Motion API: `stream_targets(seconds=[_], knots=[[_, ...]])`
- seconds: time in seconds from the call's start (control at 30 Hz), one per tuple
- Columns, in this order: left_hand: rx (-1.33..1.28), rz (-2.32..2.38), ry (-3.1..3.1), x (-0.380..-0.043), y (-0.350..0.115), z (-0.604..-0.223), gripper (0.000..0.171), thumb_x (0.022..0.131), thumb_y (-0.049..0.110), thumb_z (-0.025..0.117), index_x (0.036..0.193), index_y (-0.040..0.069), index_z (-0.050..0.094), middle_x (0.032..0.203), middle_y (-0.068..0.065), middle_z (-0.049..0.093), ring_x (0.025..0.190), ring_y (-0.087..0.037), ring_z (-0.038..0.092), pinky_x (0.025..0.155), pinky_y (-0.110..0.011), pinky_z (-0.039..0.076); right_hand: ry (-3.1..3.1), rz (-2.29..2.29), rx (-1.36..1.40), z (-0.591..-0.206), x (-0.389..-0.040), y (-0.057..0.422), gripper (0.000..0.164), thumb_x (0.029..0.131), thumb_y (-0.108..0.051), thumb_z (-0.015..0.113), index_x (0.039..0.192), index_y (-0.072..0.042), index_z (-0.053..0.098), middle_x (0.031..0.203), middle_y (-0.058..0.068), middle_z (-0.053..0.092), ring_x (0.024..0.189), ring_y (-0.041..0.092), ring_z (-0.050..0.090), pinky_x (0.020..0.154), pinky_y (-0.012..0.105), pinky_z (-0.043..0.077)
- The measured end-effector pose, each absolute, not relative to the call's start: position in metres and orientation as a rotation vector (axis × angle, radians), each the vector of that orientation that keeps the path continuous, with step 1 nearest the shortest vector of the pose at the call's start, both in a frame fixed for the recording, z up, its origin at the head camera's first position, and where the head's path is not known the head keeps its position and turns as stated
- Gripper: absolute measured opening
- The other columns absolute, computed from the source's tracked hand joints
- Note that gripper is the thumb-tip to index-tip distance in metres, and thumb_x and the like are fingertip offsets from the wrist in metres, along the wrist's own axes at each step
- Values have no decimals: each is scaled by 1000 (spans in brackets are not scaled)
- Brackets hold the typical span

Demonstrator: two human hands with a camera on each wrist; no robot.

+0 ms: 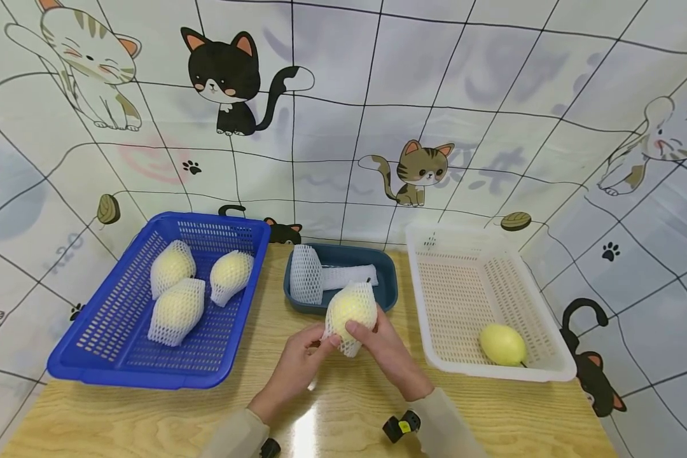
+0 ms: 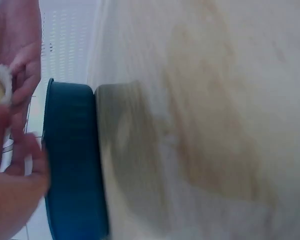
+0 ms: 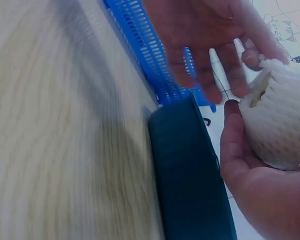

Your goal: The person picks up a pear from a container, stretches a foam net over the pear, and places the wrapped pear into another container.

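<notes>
Above the table's middle, my right hand (image 1: 390,348) holds a yellow pear (image 1: 350,312) wrapped in a white foam net, thumb across its front and fingers behind. A dark stem pokes out at the net's upper end. My left hand (image 1: 298,364) pinches the lower left edge of the foam net (image 3: 282,117) between thumb and fingers. In the right wrist view, the left hand's other fingers (image 3: 210,75) are spread apart from the net. Just behind the hands stands a dark teal tray (image 1: 386,296) with white foam nets (image 1: 306,277) in it.
At left, a blue basket (image 1: 149,376) holds three net-wrapped pears (image 1: 177,312). A white basket (image 1: 429,305) at right holds one bare yellow pear (image 1: 502,345) near its front corner. The wooden table (image 1: 343,413) ends at a cat-patterned curtain (image 1: 332,127) behind.
</notes>
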State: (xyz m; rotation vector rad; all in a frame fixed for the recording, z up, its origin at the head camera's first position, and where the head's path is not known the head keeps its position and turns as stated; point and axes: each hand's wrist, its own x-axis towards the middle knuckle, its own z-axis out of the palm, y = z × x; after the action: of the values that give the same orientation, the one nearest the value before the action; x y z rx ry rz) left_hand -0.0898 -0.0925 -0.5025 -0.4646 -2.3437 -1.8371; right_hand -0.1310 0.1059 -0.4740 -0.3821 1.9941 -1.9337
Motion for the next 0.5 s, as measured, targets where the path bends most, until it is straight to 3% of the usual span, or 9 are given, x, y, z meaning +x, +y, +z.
stream_targets(seconds=[0.2, 0.37, 0.5], knots=[[-378, -1936, -2531, -91, -98, -501, 37, 108, 38, 55, 127, 9, 67, 118, -4, 71, 108, -20, 66, 88, -36, 55, 2062, -1888, -425, -472, -134, 110, 84, 92, -33, 72, 158, -4, 28, 135, 21, 52, 113, 29, 59, 92, 38, 53], [-288, -2297, -2310, -94, -98, -497, 56, 109, 38, 52, 151, 3, 40, 148, -20, 48, 135, -38, 51, 103, -41, 49, 2048, -1785, -503, -470, -136, 112, 84, 92, -32, 75, 157, -5, 28, 136, 21, 50, 114, 30, 61, 89, 40, 57], [-281, -2500, -2151, -97, -97, -492, 67, 107, 36, 57, 160, 7, 27, 159, -19, 37, 142, -37, 43, 107, -38, 45, 2026, -1699, -600, -469, -136, 112, 89, 92, -38, 78, 158, -7, 28, 135, 19, 51, 113, 29, 63, 88, 39, 59]])
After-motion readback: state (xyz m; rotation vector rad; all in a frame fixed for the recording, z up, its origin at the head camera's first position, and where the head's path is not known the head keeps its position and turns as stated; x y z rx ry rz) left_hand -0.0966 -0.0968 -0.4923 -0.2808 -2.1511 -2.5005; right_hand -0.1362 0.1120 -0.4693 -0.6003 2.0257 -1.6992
